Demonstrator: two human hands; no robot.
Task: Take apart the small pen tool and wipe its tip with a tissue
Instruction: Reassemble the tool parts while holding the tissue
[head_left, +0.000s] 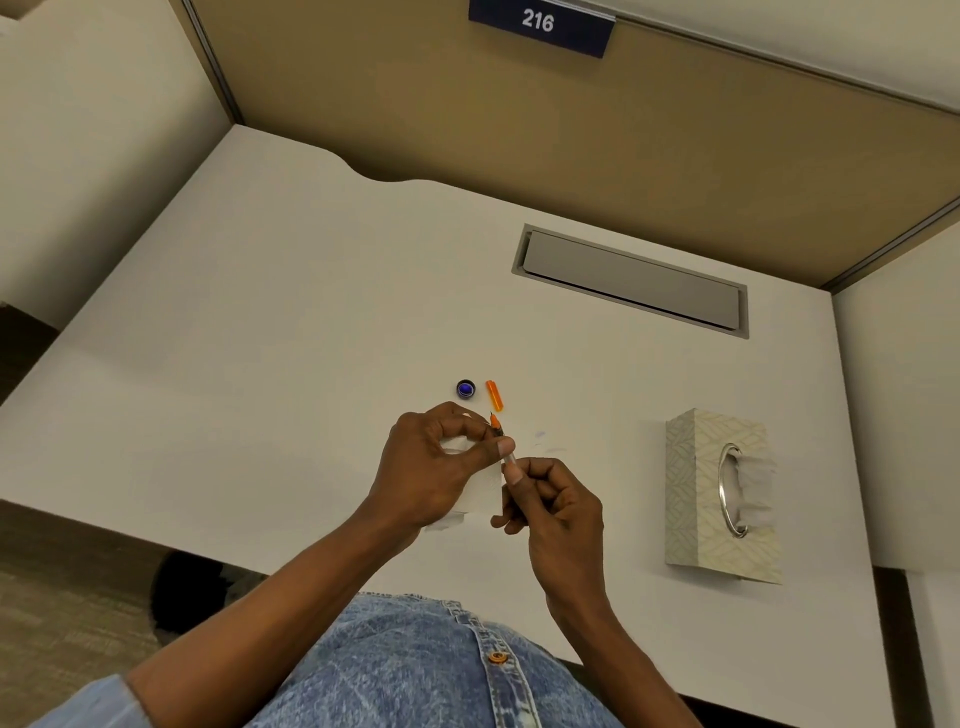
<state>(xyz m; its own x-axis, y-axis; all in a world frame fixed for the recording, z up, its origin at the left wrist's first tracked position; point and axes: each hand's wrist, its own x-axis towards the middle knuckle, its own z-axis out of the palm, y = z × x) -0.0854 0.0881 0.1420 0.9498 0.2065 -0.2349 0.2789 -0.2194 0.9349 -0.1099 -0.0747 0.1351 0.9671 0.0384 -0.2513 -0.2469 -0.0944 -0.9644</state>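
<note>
Entry, head view. I note both hands meeting just below the centre of the frame, over the white desk.

Left hand: fingers curled narrow, thumb and forefinger pinching the pen tool near its front end. The same hand holds a folded white tissue against the palm; it hangs down below the thumb.

Right hand: fingers closed in a narrow pinch on the rear, clear part of the pen tool. I cannot tell whether it is twisting or only steadying.

Position of the tool: held off the desk between the two hands, slanting up and left, its orange section and dark tip poking out above the left fingers.

Progress, my judgement: disassembly looks partly done. An orange cap lies on the desk just above the hands, and a small round dark piece with a blue centre sits just left of it; I cannot tell what that piece is. The tip is exposed and the tissue is in hand but not on the tip, so the wipe itself seems still to do.

Tissue box stands at right of frame, well apart. Faint bluish marks show on the desk right of the hands.
</note>
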